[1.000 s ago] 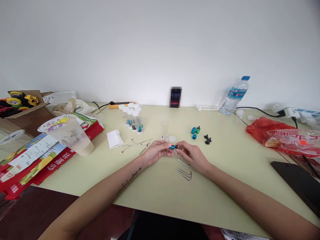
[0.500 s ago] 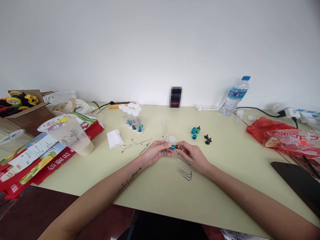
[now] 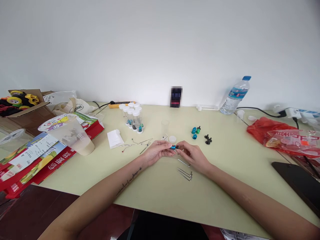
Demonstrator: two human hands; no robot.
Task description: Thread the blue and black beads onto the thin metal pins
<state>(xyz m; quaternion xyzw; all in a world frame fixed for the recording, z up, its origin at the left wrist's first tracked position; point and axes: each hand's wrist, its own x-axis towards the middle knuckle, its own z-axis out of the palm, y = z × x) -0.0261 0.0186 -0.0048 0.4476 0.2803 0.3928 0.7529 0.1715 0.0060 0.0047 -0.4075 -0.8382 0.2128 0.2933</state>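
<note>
Near the middle of the table, my left hand [image 3: 158,152] pinches a small blue metallic cylindrical part [image 3: 172,147]. The fingertips of my right hand [image 3: 193,156] close on a small black piece [image 3: 177,147] at the right end of that part. Whether the two pieces are joined cannot be made out. Just beyond my hands are a clear tube [image 3: 165,127] and a round white cap [image 3: 172,139]. Several L-shaped metal rods [image 3: 184,174] lie by my right wrist. Blue and green small parts [image 3: 194,130] and black screw-like parts [image 3: 208,140] sit to the right.
Capped clear tubes [image 3: 136,121] stand back left, with thin metal picks [image 3: 135,143] and folded white paper [image 3: 115,138] before them. A drink cup [image 3: 77,136] stands far left. A phone [image 3: 176,97] leans on the wall. A water bottle [image 3: 235,96] and red bag [image 3: 270,128] are right.
The view shifts very slightly. Both hands keep the same grip on the blue and black parts, and nothing else visibly moves.
</note>
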